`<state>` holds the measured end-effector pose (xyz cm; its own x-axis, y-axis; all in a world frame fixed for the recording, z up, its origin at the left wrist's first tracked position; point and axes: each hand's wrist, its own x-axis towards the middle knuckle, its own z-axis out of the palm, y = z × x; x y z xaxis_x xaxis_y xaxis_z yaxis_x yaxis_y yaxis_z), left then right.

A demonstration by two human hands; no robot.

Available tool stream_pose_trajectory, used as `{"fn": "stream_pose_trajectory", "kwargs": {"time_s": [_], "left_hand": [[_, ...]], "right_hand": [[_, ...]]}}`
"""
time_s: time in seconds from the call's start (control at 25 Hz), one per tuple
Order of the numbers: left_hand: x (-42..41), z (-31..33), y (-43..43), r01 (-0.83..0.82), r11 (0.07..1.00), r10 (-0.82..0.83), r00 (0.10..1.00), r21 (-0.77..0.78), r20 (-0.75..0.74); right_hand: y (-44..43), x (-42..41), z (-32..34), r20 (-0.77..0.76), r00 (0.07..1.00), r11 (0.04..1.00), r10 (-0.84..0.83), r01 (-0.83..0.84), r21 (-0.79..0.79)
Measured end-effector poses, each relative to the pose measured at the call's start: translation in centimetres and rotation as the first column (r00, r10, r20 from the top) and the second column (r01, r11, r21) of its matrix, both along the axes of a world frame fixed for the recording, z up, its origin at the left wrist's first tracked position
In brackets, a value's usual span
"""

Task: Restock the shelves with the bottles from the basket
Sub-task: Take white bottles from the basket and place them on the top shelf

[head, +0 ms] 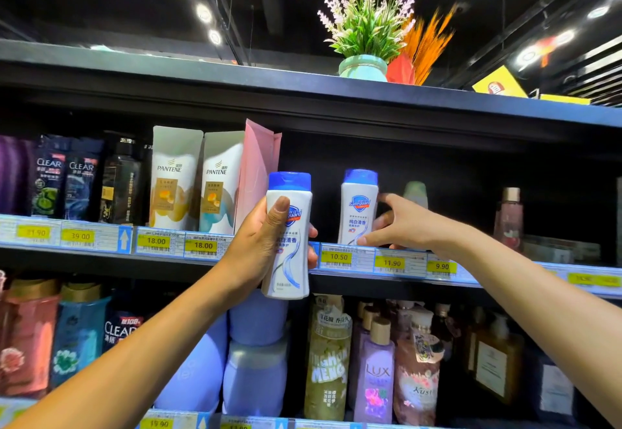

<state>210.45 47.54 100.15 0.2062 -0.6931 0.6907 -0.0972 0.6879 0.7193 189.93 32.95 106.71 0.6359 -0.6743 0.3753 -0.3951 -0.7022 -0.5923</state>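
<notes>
Head view: the restock is partway through. The left hand (pixel 266 243) is clamped round a white bottle (pixel 292 260) with a blue cap, held upright in front of the shelf (pixel 84 253) edge and not yet set down. A second bottle (pixel 358 209) of the same kind already stands on that shelf, with a dark gap to its left beside the pink box (pixel 257 172), which looks like the place for the held one. The right hand (pixel 400 223) reaches to the standing bottle, thumb at its lower front, fingers at its right side and partly behind it; whether it grips or only steadies it I cannot tell. The basket is out of view, so how many bottles remain is unknown. The shelf's back is too dark to read
</notes>
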Motion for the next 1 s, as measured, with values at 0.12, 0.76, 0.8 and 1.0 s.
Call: {"fn": "stream_pose_trajectory", "kwargs": {"time_s": [0.12,0.76,0.8,1.0], "left_hand": [[0.1,0.0,0.1,-0.008,1.000,0.008,1.000,0.003,0.014],[0.2,-0.1,0.0,0.015,0.999,-0.014,0.999,-0.028,0.029],[0.1,-0.1,0.0,0.019,0.999,-0.018,0.999,-0.030,0.027],[0.1,-0.2,0.0,0.001,0.999,0.001,0.999,-0.041,0.042]], "right_hand": [[-0.2,0.7,0.3,-0.021,1.000,0.999,-0.008,0.008,-0.035],[-3.4,3.3,0.5,-0.111,0.985,0.989,-0.135,0.128,-0.073],[-3.3,3.3,0.5,-0.110,0.984,0.989,-0.138,0.130,-0.076],[-2.9,2.8,0.4,-0.083,0.989,0.989,-0.121,0.112,-0.098]]}}
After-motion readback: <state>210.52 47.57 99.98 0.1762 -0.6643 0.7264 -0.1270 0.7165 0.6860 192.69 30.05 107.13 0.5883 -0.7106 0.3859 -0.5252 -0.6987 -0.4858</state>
